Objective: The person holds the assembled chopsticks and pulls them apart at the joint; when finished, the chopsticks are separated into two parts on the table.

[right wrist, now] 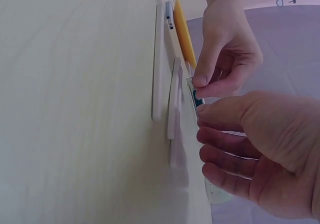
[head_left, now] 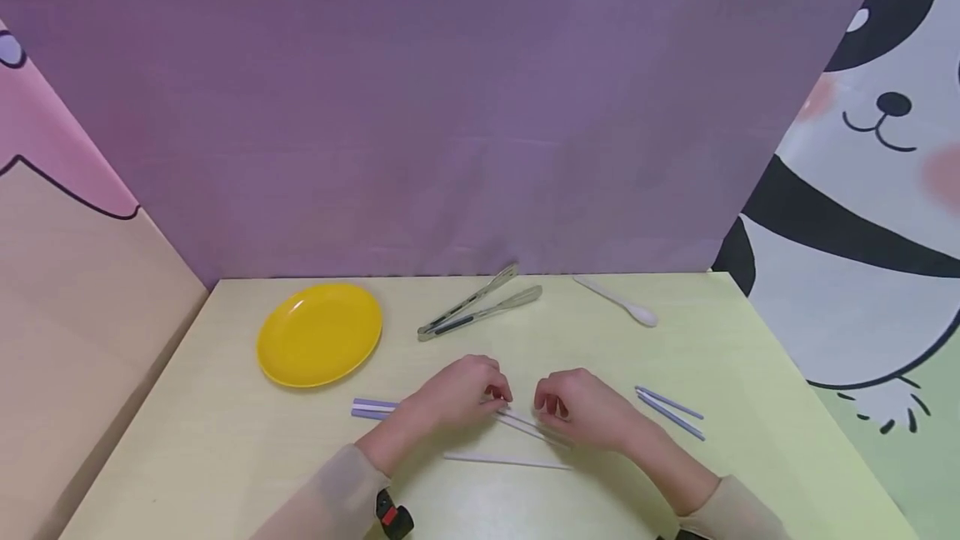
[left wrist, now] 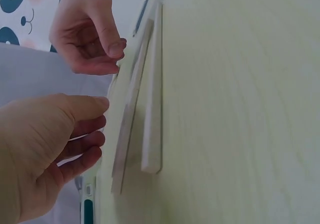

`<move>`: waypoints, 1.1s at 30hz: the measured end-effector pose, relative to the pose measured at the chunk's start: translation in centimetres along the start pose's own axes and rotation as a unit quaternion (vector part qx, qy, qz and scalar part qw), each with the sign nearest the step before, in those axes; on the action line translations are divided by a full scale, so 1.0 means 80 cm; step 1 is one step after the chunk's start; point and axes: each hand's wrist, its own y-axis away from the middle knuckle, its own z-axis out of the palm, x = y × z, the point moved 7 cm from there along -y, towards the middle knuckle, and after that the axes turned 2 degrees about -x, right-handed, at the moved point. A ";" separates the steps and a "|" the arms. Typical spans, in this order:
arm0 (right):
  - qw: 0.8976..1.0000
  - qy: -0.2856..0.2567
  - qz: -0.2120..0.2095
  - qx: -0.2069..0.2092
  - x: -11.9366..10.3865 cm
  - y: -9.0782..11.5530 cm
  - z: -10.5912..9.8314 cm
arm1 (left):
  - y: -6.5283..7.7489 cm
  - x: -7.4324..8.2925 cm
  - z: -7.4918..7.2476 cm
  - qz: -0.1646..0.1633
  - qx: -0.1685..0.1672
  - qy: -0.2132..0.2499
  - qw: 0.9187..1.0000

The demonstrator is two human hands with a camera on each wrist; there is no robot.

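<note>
Two pale chopsticks (head_left: 525,425) lie close together on the table between the hands, and a third pale chopstick (head_left: 506,462) lies nearer the front edge. My left hand (head_left: 461,390) hovers at the pair's left end, its fingers loosely bent. In the left wrist view nothing shows between that hand's thumb and fingers (left wrist: 90,146). Over the pair's right end is my right hand (head_left: 588,407), likewise loosely curled. The right wrist view shows its thumb and fingers empty, beside the pair of chopsticks (right wrist: 175,104). Both hands' fingertips come near each other.
Purple and white sticks (head_left: 375,409) lie partly behind the left forearm. To the right are several purple sticks (head_left: 671,412). Farther back stand a yellow plate (head_left: 320,336), spread metal tongs (head_left: 480,307) and a pale spoon (head_left: 618,302). A purple backdrop (head_left: 465,123) rises behind the table.
</note>
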 end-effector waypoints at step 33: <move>1.000 0.021 0.009 0.020 0.001 -0.011 -0.001 | -0.001 0.007 0.005 -0.034 0.053 -0.052 0.997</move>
